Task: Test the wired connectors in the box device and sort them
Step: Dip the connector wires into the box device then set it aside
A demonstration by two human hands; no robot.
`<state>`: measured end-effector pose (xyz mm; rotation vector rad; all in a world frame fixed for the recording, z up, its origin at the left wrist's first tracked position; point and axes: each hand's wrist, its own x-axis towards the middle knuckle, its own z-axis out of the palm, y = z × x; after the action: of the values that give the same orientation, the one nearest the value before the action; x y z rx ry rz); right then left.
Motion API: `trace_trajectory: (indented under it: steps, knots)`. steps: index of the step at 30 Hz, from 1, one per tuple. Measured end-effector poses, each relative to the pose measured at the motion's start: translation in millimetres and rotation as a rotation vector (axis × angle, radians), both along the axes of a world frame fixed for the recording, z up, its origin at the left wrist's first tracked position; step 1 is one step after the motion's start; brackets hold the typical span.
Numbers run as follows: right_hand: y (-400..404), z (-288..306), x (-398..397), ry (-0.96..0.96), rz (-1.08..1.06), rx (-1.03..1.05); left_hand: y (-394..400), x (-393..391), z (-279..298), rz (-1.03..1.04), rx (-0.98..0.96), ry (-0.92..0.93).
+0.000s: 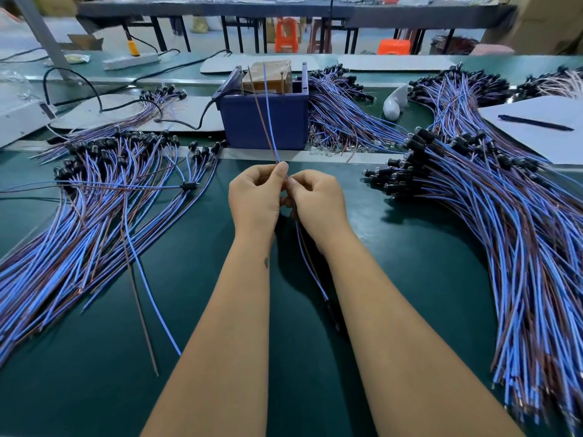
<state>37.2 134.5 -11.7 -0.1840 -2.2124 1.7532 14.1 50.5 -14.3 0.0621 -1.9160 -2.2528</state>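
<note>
So you held one wire pair [270, 121] up with both hands, left hand [256, 197] and right hand [317, 200] close together, pinching it, its ends reaching toward the blue box [265, 121] on the table [394, 247], probably to test it.

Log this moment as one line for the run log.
left hand: pinches wire pair | right hand: pinches same pair | wire ends: up at blue box device | sorted piles: both sides
</note>
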Motion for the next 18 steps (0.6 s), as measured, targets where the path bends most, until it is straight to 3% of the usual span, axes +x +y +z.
trace_trajectory:
  steps: [6,18]
  knots:
    - [7,1,0,0.012,-0.133,-0.034,-10,-3,1,0.089,-0.143,-0.003]
    - [11,3,-1,0.016,-0.148,-0.075,-15,-6,3,0.154,-0.083,-0.035]
